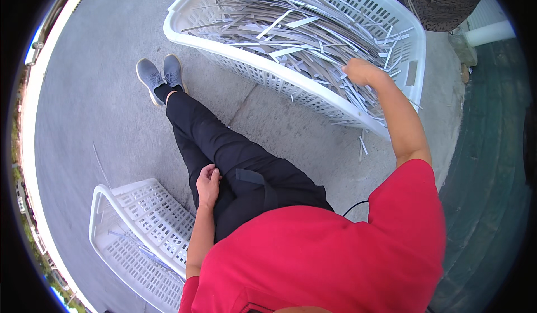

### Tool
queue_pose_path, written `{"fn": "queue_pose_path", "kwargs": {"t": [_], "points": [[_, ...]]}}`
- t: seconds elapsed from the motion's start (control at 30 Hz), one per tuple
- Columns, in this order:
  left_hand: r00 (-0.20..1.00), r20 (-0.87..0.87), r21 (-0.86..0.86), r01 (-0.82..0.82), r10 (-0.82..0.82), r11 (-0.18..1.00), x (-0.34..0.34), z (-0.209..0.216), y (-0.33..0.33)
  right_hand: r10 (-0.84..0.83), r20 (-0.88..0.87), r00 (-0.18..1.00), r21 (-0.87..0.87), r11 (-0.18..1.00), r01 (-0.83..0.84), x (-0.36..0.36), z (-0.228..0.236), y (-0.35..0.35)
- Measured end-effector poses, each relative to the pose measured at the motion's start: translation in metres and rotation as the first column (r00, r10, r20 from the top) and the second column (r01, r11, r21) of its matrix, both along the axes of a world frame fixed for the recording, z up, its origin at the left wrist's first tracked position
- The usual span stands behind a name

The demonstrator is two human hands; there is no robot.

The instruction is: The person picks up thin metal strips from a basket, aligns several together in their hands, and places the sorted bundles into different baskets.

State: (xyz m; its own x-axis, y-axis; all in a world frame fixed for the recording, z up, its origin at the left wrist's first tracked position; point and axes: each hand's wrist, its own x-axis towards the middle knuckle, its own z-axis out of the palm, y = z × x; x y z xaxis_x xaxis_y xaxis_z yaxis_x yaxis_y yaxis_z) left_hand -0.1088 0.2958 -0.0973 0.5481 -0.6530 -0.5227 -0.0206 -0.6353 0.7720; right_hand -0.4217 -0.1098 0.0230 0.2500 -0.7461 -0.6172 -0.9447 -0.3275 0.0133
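Head view: I see the right hand (363,72) over a large white basket (285,77), fingers curled at the thin strips (305,33) heaped inside; I cannot tell whether it grips any. The left hand (208,187) lies loosely bent against the black trousers (221,131); I cannot tell whether it holds anything. Another white basket (159,209) is beside the left forearm.

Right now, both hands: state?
Left hand: loosely curled by the black trousers; no held object visible.
Right hand: curled at the strips; can't tell whether it grips any.
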Motion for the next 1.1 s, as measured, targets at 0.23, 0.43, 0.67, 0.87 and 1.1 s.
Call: {"fn": "queue_pose_path", "kwargs": {"t": [0.23, 0.43, 0.67, 0.87, 1.1], "points": [[0.997, 0.032, 0.009, 0.066, -0.066, 0.998, 0.000, -0.001, 0.006, -0.303, 0.420, 0.855, 0.128, 0.953, 0.275, -0.098, 0.070, 0.101], [0.993, -0.111, -0.012, 0.047, -0.048, 0.999, 0.003, 0.006, 0.006, -0.787, 0.616, -0.040, 0.609, 0.443, 0.658, -0.115, 0.028, 0.224], [0.973, -0.218, -0.041, 0.072, -0.079, 0.997, -0.008, 0.034, 0.015, -0.318, 0.867, 0.384, 0.023, 0.794, 0.607, -0.089, -0.034, 0.311], [0.942, -0.322, -0.099, 0.067, -0.096, 0.993, -0.018, 0.055, 0.027, -0.027, 0.828, 0.561, -0.141, 0.957, 0.253, -0.095, -0.020, 0.348], [0.794, -0.540, -0.577, -0.109, -0.278, 0.809, -0.020, 0.123, 0.017, 0.401, 0.838, 0.369, -0.297, 0.904, -0.308, 0.015, -0.008, 0.291]]}}
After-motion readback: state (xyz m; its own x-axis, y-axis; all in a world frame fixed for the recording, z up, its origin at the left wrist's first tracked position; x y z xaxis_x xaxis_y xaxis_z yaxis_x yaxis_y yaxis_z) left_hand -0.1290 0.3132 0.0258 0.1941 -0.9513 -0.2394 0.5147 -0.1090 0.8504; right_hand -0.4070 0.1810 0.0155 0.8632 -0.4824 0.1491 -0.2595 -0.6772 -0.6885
